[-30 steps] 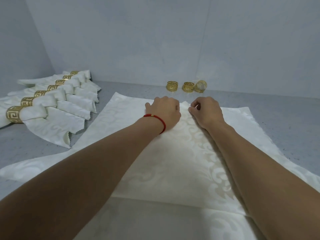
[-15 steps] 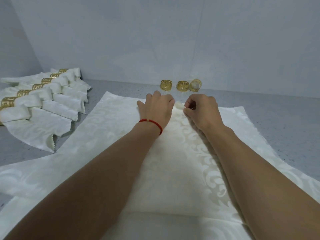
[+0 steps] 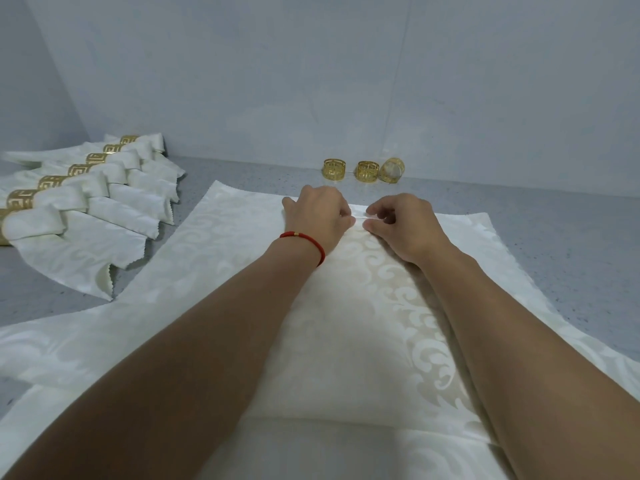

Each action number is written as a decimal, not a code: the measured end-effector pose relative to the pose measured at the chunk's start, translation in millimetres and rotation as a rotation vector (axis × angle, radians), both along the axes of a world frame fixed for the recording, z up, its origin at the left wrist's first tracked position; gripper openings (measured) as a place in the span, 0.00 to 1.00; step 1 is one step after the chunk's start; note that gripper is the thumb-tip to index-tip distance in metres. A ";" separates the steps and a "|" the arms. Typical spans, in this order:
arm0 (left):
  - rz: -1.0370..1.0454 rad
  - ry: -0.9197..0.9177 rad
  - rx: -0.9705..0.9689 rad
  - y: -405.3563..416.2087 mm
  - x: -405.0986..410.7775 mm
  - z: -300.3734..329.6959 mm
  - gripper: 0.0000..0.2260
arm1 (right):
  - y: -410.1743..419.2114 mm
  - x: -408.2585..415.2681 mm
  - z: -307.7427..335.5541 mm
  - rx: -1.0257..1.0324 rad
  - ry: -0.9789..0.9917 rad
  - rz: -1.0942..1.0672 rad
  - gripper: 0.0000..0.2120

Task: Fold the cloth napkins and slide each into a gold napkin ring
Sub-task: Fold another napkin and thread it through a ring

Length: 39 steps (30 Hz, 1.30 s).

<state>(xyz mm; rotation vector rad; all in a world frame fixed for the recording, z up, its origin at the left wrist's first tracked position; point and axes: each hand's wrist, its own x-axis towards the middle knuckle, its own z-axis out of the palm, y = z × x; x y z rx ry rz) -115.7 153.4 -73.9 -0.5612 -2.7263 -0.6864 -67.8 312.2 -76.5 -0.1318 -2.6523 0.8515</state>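
Meanwhile, left hand [image 3: 320, 220] and right hand [image 3: 403, 225] pinch the napkin [image 3: 346, 323] at its far tip, apparently to align the fold (three rings [image 3: 363, 170] wait behind).

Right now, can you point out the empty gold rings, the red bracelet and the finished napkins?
Empty gold rings [image 3: 367, 171]: head view, front of the middle ring of three.
Red bracelet [image 3: 309, 239]: head view, cord across the left wrist.
Finished napkins [image 3: 121, 206]: head view, cloth of one in the row.

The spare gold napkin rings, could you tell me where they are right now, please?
In the head view, three gold napkin rings sit in a row by the back wall, just beyond the hands and the spread napkin.
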 end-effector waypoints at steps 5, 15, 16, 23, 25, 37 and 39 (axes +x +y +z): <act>-0.030 0.128 -0.224 3.7 2.3 3.9 0.05 | -3.8 0.6 5.8 0.126 -0.009 0.019 0.01; -0.129 0.338 -0.386 -0.5 13.3 12.3 0.16 | -3.4 7.3 22.8 0.424 -0.054 0.108 0.12; -0.151 0.323 -0.404 -0.8 14.7 14.3 0.16 | -3.2 8.3 26.6 0.462 -0.092 0.117 0.12; -0.128 0.225 -0.339 -4.4 21.4 13.7 0.10 | 2.5 15.5 34.6 0.296 -0.107 0.132 0.08; -0.109 0.197 -0.232 -6.0 19.1 9.8 0.12 | 4.7 12.9 27.8 0.245 -0.075 0.096 0.05; -0.087 0.217 -0.327 -7.5 22.3 9.4 0.09 | -6.3 15.2 32.3 0.532 -0.124 0.131 0.05; -0.087 0.275 -0.389 -4.3 27.4 11.5 0.11 | -9.0 15.4 36.7 0.612 -0.168 0.138 0.07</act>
